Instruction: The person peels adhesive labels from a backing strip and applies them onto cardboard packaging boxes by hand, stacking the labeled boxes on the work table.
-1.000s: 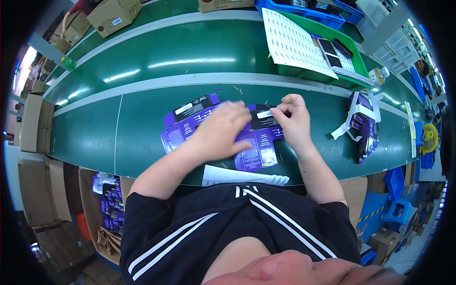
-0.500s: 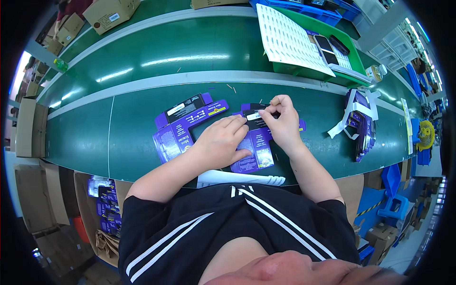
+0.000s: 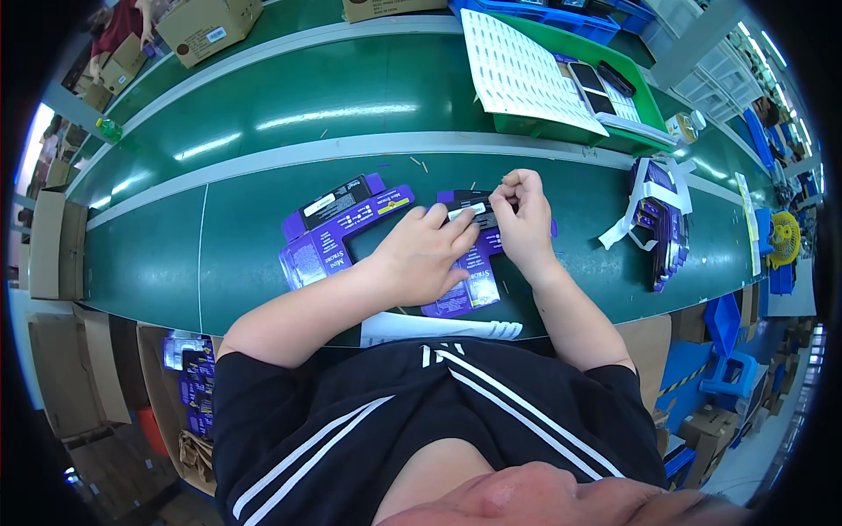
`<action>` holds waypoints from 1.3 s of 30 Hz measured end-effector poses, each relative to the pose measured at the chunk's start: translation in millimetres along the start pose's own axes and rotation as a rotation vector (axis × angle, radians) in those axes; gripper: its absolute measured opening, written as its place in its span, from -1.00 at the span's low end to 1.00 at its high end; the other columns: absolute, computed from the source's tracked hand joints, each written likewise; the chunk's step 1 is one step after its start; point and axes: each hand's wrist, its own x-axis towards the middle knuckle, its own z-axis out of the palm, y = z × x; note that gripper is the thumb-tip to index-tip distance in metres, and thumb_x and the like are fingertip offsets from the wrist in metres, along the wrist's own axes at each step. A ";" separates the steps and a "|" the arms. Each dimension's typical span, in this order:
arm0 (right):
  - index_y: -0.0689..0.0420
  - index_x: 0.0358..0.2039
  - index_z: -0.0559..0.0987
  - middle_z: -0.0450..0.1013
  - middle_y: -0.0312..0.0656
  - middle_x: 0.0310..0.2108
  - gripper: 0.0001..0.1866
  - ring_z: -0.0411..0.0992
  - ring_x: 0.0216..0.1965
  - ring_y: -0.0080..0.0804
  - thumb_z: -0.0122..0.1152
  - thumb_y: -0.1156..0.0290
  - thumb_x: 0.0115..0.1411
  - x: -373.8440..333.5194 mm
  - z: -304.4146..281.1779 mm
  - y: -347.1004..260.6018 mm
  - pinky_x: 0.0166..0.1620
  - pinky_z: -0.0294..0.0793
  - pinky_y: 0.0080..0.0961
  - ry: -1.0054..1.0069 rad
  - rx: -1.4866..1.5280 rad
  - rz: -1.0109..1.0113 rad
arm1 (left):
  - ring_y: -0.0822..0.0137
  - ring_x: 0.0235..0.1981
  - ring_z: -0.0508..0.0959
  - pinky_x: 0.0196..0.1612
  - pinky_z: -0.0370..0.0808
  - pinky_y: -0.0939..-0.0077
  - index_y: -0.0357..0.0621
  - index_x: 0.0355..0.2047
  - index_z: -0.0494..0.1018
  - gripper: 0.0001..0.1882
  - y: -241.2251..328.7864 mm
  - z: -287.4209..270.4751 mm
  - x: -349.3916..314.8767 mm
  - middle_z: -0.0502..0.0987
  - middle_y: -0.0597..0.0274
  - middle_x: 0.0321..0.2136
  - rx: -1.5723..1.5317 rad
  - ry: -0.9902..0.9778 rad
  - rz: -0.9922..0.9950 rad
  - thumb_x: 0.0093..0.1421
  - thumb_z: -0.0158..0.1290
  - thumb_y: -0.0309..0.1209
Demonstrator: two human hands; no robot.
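Nearest the body: left hand [image 3: 427,254], fingers spread flat, pins purple carton blank [image 3: 465,272] to green belt [image 3: 263,105]. At one o'clock, right hand [image 3: 524,215] pinches small white label [image 3: 469,209]; best pressed down squarely. Beyond, label sheet [image 3: 526,74].

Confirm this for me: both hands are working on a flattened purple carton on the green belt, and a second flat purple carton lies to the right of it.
Not quite. The head view shows the left hand and right hand on the flattened purple carton on the green belt, but the second flat purple carton lies to its left, not its right.
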 end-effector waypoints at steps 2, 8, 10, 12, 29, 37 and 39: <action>0.19 -0.12 0.39 0.50 -0.14 -0.28 -0.71 0.46 -0.31 -0.48 0.18 0.60 0.14 0.6 -7.1 0.5 -0.19 0.43 -0.59 0.007 0.052 0.019 | -0.02 -0.02 0.42 0.11 0.41 0.21 -0.25 -0.01 0.41 -0.49 1.8 1.8 4.5 0.39 -0.03 0.14 0.012 -0.009 0.020 0.16 0.16 -0.15; 0.16 0.12 0.39 0.44 -0.07 0.00 -0.37 0.41 0.01 -0.27 0.38 0.51 0.00 6.7 -52.1 -20.2 0.12 0.35 -0.37 -0.292 -0.405 -0.256 | -0.01 -0.04 0.41 0.12 0.41 0.23 -0.27 0.01 0.41 -0.48 3.5 8.1 5.3 0.39 -0.09 0.13 -0.014 0.017 -0.029 0.18 0.14 -0.14; 0.12 0.22 0.36 0.41 -0.06 0.07 -0.21 0.34 0.12 -0.19 0.46 0.45 -0.07 6.9 -68.8 -37.0 0.21 0.27 -0.30 -0.487 -0.615 -0.359 | -0.03 0.01 0.41 0.15 0.39 0.22 -0.27 0.04 0.40 -0.47 6.5 4.7 -7.7 0.38 -0.09 0.15 -0.018 0.006 -0.087 0.19 0.14 -0.14; 0.06 0.30 0.33 0.39 -0.07 0.13 -0.05 0.30 0.18 -0.13 0.55 0.38 -0.17 11.4 -76.2 -39.0 0.26 0.21 -0.26 -0.615 -0.720 -0.397 | -0.04 0.04 0.41 0.17 0.39 0.21 -0.27 0.05 0.40 -0.47 7.9 1.6 -11.9 0.37 -0.09 0.16 -0.008 0.006 -0.127 0.20 0.14 -0.14; 0.13 0.09 0.47 0.37 -0.04 0.13 -0.31 0.32 0.13 -0.02 0.45 0.38 -0.13 -41.5 -62.9 -96.2 0.21 0.29 -0.16 -0.206 -0.545 -0.750 | -0.08 -0.01 0.49 0.11 0.41 0.20 -0.37 0.27 0.15 -0.08 -20.6 -80.0 -32.1 0.44 -0.15 -0.01 0.198 0.111 -0.411 0.05 0.24 -0.05; 0.08 -0.14 0.61 0.53 -0.18 -0.24 -0.53 0.45 -0.18 -0.21 0.53 0.27 -0.08 -135.4 -87.9 -0.4 -0.04 0.43 -0.36 -0.607 -0.478 -0.315 | -0.07 -0.05 0.54 0.03 0.45 0.18 -0.30 0.18 0.29 -0.23 -54.0 -32.7 -92.5 0.52 -0.11 -0.04 0.399 0.336 -0.264 0.10 0.22 -0.05; 0.08 -0.17 0.63 0.54 -0.20 -0.28 -0.59 0.45 -0.21 -0.22 0.51 0.30 -0.07 -144.4 -81.6 16.8 -0.07 0.43 -0.36 -0.595 -0.490 -0.321 | -0.06 -0.11 0.56 -0.02 0.47 0.18 -0.27 0.06 0.37 -0.38 -5.0 -64.5 -85.0 0.55 -0.05 -0.12 0.048 0.043 -0.303 0.12 0.21 -0.12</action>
